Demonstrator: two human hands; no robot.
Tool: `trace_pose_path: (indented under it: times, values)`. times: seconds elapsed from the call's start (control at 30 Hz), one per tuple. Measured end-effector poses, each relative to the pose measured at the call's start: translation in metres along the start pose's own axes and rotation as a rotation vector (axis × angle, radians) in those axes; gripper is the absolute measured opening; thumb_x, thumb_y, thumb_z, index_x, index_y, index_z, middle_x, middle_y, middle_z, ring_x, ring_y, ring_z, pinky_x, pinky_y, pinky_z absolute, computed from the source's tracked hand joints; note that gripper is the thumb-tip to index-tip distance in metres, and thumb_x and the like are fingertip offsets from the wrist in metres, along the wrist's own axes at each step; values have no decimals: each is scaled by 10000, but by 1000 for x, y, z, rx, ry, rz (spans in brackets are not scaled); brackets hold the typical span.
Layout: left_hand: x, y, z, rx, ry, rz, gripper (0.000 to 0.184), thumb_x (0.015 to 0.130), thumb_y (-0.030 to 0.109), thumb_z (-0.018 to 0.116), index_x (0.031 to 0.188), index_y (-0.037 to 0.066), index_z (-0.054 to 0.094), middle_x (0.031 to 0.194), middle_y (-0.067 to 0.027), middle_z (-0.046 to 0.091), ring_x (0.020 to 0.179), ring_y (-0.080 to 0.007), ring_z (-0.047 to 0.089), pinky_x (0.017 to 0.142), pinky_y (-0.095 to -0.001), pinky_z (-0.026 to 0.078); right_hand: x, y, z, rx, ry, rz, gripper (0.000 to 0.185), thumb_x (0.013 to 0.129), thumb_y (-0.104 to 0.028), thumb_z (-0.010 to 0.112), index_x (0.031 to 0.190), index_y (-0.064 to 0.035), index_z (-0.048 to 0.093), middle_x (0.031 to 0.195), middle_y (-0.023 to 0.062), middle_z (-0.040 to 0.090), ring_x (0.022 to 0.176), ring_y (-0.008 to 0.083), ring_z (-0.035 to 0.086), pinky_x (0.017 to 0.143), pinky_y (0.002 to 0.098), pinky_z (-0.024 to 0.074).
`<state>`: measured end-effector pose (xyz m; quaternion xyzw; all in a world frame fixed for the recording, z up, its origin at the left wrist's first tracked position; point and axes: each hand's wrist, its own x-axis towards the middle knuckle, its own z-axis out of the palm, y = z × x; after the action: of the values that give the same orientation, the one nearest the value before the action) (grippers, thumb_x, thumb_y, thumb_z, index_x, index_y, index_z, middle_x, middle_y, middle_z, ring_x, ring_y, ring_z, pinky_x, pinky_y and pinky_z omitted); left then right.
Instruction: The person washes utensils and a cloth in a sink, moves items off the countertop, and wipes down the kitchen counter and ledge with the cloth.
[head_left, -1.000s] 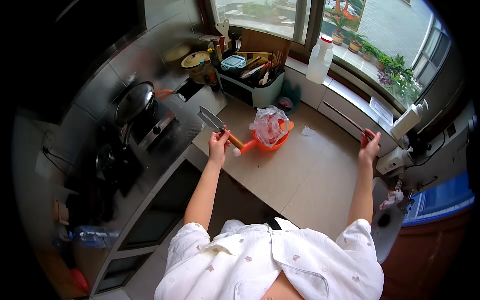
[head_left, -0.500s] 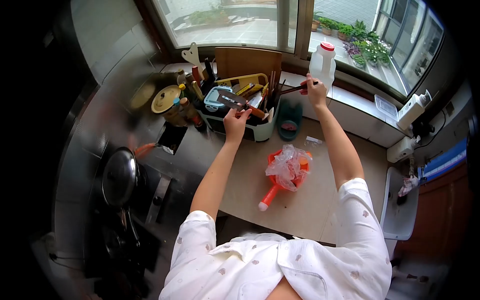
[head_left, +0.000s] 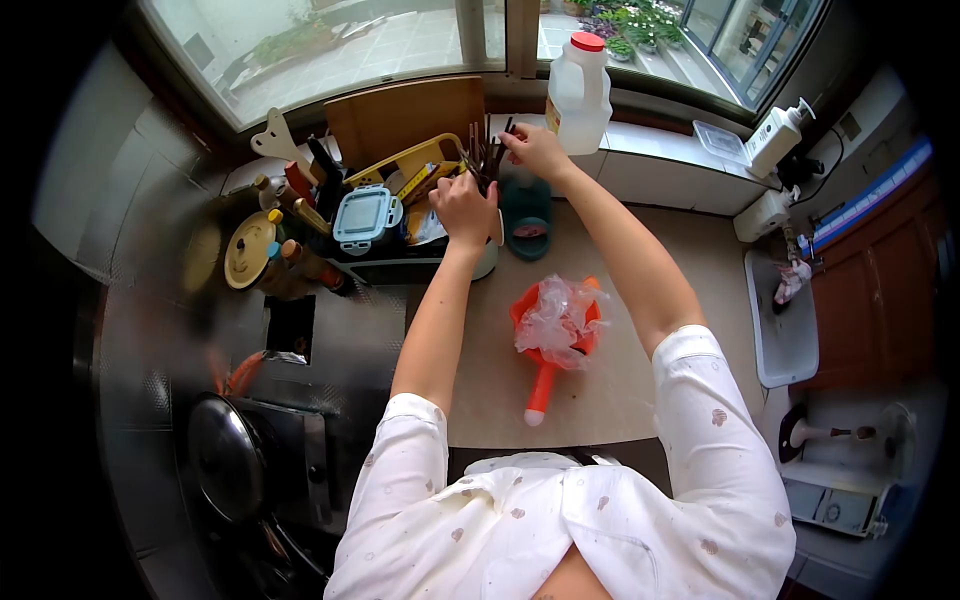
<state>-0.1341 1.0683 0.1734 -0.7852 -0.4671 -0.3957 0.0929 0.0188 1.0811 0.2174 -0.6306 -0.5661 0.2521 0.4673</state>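
Note:
My left hand (head_left: pixel 465 210) is closed at the right end of the utensil rack, over the wooden-handled bladed tool, which it mostly hides. Just right of it, my right hand (head_left: pixel 537 150) pinches dark chopsticks (head_left: pixel 509 126) beside other upright sticks (head_left: pixel 476 140). The rack also holds a yellow basket (head_left: pixel 425 152) and a light-blue lidded box (head_left: pixel 366 215). A teal holder (head_left: pixel 528 215) stands below my right hand. On the counter, crumpled clear plastic (head_left: pixel 562 315) lies in a red dipper (head_left: pixel 541 385).
A red-capped plastic jug (head_left: pixel 578 105) stands on the window ledge. Bottles (head_left: pixel 312 268) and a yellow-lidded pot (head_left: pixel 250 250) are at the left, above a stove with a lidded pan (head_left: pixel 226 455). A white sink (head_left: pixel 783 325) and a pump bottle (head_left: pixel 775 140) are at the right.
Both hands have come forward to the utensil rack from over the counter, the right one travelling left with its chopsticks. The view has shifted, and the left hand's tool is now mostly hidden.

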Motion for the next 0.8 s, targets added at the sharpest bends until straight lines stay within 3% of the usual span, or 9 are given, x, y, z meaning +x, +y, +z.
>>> trace_pose_path:
  times: [0.1, 0.17, 0.2, 0.33, 0.43, 0.47, 0.5, 0.67, 0.8]
  values:
    - [6, -5, -8, 27, -79, 18, 237, 641, 277, 662, 722, 76, 566, 695, -43, 592, 761, -217, 494, 702, -349, 334, 5, 1, 12, -131, 191, -264, 215, 768, -201, 575, 711, 5, 554, 625, 128, 585, 546, 218, 594, 538, 313, 466]
    - [4, -10, -1, 28, -62, 80, 243, 636, 274, 668, 751, 86, 566, 695, -36, 590, 770, -221, 497, 692, -351, 340, 15, 9, 22, -143, 219, -301, 201, 763, -183, 573, 717, 11, 557, 619, 138, 585, 529, 206, 597, 528, 305, 471]
    - [2, -10, 3, 27, -61, 85, 243, 636, 274, 668, 751, 86, 566, 695, -36, 590, 770, -221, 497, 692, -351, 340, 14, 7, 24, -121, 91, -162, 179, 789, -149, 562, 841, 22, 561, 713, 124, 614, 545, 167, 616, 511, 257, 499]
    - [-5, -7, 18, 90, -147, 72, 263, 638, 257, 675, 812, 98, 559, 761, -29, 592, 797, -232, 496, 686, -359, 366, 10, 7, 25, 58, -53, 158, 189, 781, -138, 574, 886, 20, 564, 719, 116, 619, 531, 154, 608, 511, 248, 503]
    - [-5, -5, 20, 25, -110, 10, 265, 665, 270, 669, 840, 103, 562, 811, -16, 593, 801, -242, 496, 682, -367, 380, 2, 15, 6, -320, -70, -16, 469, 732, -225, 641, 1109, 9, 486, 896, 142, 604, 801, 205, 595, 712, 296, 471]
    - [-5, -6, 19, -14, -115, 7, 271, 651, 273, 673, 832, 102, 563, 803, -14, 592, 799, -234, 500, 687, -360, 379, -6, 19, -3, -198, -31, 38, 573, 713, -259, 657, 1176, -4, 438, 975, 145, 583, 895, 238, 561, 783, 312, 432]
    - [-4, -7, 18, -52, -123, 6, 278, 638, 276, 677, 823, 102, 565, 796, -13, 591, 798, -226, 503, 691, -352, 377, -14, 28, -12, -103, 59, 25, 503, 702, -260, 641, 1106, -1, 486, 921, 145, 603, 873, 255, 575, 763, 319, 446]
    - [1, -16, 15, -229, -157, -5, 231, 657, 284, 671, 796, 123, 579, 746, 11, 602, 748, -220, 524, 671, -349, 367, -132, 74, -65, -3, 144, 291, 254, 768, -232, 523, 889, -17, 582, 723, 88, 614, 564, 141, 592, 547, 270, 475]
    - [-2, -18, 13, -150, -105, 112, 138, 680, 224, 649, 671, 106, 579, 723, -9, 576, 743, -229, 518, 654, -355, 362, -246, 139, -60, 82, -47, 806, 319, 776, -202, 542, 1017, 1, 495, 861, 89, 593, 571, 153, 571, 490, 258, 488]
